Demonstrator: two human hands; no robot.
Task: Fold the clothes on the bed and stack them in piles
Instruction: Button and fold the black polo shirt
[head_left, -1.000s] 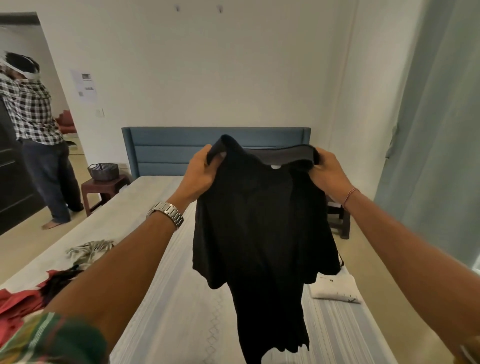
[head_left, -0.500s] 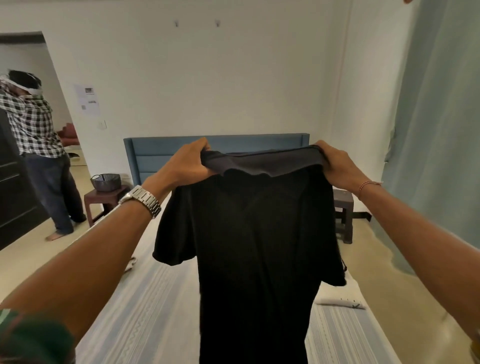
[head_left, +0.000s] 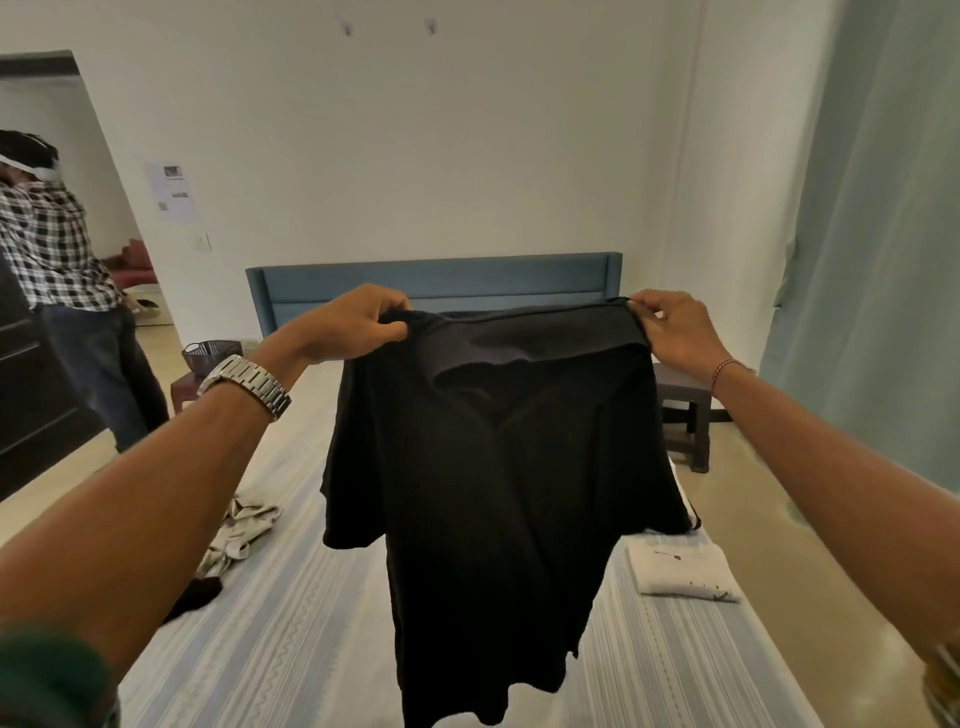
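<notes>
1. The striped bed (head_left: 291, 639) carried a folded white garment (head_left: 680, 571) at its right edge and loose clothes (head_left: 239, 530) on the left.
2. The left hand (head_left: 358, 322) and right hand (head_left: 670, 332) each pinched a shoulder of the black shirt (head_left: 493, 493), hanging above the bed.
3. Judged risk: sleeves could bunch when laid down, spoiling the fold.

Bed w/ pale blue-and-white striped sheet (head_left: 291, 639), blue padded headboard (head_left: 436, 283). On sheet: folded white garment (head_left: 680, 571) near right edge; crumpled beige cloth (head_left: 241, 530) and dark cloth (head_left: 195, 597) at left.
</notes>
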